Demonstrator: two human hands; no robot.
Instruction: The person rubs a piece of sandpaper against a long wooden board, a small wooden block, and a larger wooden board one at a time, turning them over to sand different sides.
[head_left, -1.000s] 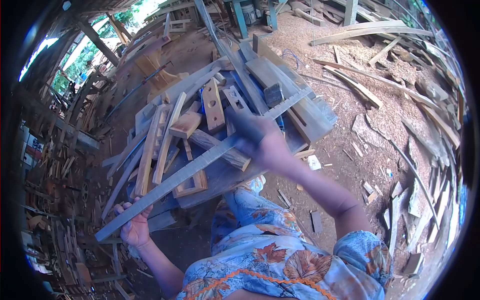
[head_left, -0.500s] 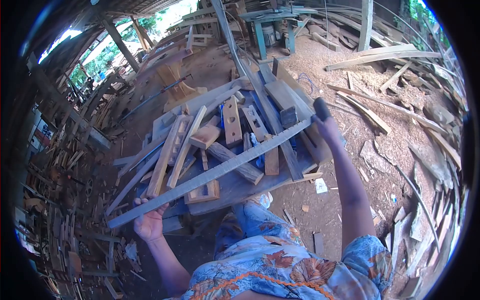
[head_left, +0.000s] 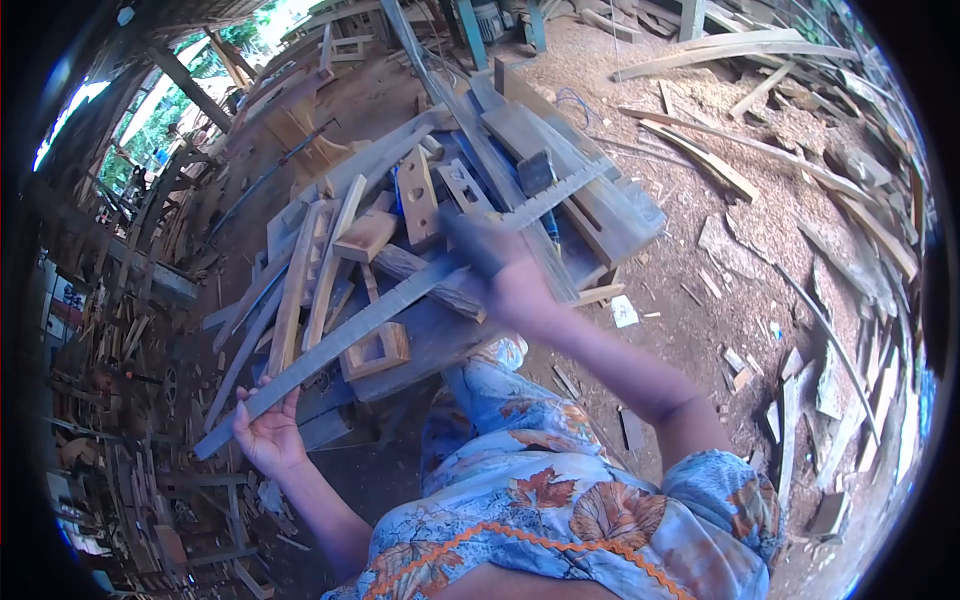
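Note:
A long, narrow wooden strip (head_left: 345, 345) with fine marks along its edge slants across the workbench. Near its lower-left end, my left hand (head_left: 268, 435) is closed around it, fingers curled under and over the edge. My right hand (head_left: 520, 287), smeared by motion, grips a dark block (head_left: 470, 242) that lies over the middle of the strip. The block's exact kind does not show. Beneath the strip are a wooden piece with round holes (head_left: 415, 195), a slotted piece (head_left: 464, 188) and a small wooden block (head_left: 365, 234).
The low wooden bench (head_left: 425, 368) carries several boards and offcuts, including a long plank (head_left: 478, 140) reaching away. Sawdust and long slabs (head_left: 705, 165) cover the ground at right. Wood scraps (head_left: 140, 330) are heaped at left. A teal-legged stand (head_left: 470, 35) is at the back.
My right hand has moved with the dark block from the strip's far right end to its middle. My left hand still holds the lower-left end. The view has tilted down slightly.

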